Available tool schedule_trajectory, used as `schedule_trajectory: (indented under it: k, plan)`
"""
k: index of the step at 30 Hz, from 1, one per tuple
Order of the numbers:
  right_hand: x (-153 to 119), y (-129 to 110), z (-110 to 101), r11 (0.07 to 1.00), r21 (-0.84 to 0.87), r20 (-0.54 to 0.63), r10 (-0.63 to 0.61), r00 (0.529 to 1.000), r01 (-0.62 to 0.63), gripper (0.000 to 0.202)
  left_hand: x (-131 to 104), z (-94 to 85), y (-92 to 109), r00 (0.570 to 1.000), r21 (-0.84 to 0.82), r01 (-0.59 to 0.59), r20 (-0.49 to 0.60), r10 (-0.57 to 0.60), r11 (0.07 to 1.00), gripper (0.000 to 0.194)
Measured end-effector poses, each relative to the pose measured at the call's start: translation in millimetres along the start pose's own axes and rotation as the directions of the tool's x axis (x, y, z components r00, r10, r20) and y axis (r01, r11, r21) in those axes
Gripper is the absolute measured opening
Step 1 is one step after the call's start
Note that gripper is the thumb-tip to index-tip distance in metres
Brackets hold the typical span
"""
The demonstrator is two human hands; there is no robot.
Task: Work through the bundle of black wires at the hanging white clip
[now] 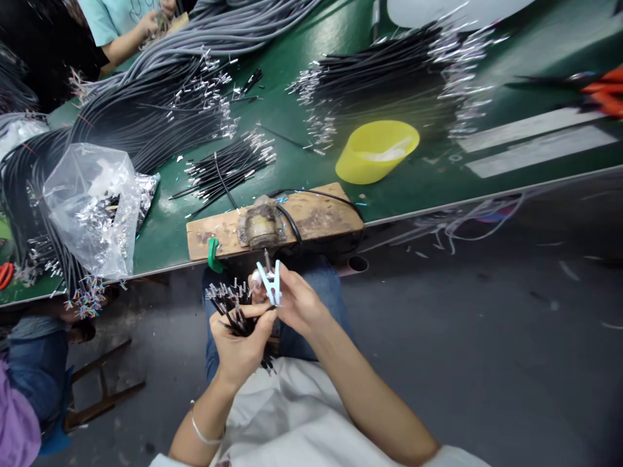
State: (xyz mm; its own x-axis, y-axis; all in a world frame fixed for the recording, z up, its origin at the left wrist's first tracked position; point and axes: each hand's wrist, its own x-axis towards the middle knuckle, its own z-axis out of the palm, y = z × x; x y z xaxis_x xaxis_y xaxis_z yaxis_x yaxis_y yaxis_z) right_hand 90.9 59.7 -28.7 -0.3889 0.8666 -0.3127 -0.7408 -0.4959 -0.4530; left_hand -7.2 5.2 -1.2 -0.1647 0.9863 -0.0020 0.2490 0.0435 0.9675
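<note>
My left hand [242, 347] is closed around a bundle of short black cables [233, 310] with silvery tips pointing up and away from me. Close beside it, my right hand [299, 303] grips a light blue clothespin [270, 283], its two legs spread in a V. The pin's lower end meets a cable end at my left thumb. Just beyond my hands, a small motor [261, 224] with a thin metal shaft [267, 258] sits on a wooden board [321, 214] at the table edge. Some of my right fingers are hidden behind the clothespin.
On the green table [287, 110] lie a loose cable pile [231, 165], long grey cables [233, 32], a clear plastic bag [92, 207] and a yellow cup [363, 162]. Orange-handled scissors [603, 94] rest at right. A co-worker's arm [124, 48] shows at the back; a stool [104, 395] stands lower left.
</note>
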Motion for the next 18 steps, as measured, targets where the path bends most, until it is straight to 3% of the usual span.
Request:
schedule_trajectory:
  k: [5,12,14,16,18]
  plan:
    - [0,9,-16,1.000,-0.017,-0.063,0.024,0.998,-0.025,0.045,-3,-3.8,-9,0.997,-0.011,-0.031,0.064,0.032,0.999,0.011]
    - [-35,15,-43,0.934,-0.302,-0.135,-0.242,0.961,0.193,0.022,-12,-13.1,-14,0.992,0.017,0.034,0.119,-0.036,0.999,0.014]
    - [-47,14,-39,0.796,-0.507,-0.097,-0.433,0.896,0.330,0.012,-14,-12.8,-15,0.988,0.031,0.057,0.142,-0.061,0.998,0.017]
    - [-56,13,-30,0.537,-0.714,0.041,-0.608,0.793,0.449,0.010,-16,-11.7,-16,0.981,0.043,0.074,0.176,-0.081,0.996,0.020]
    - [-58,11,-21,0.327,-0.811,0.176,-0.653,0.736,0.484,0.009,-19,-11.0,-18,0.971,0.048,0.080,0.221,-0.089,0.996,0.023]
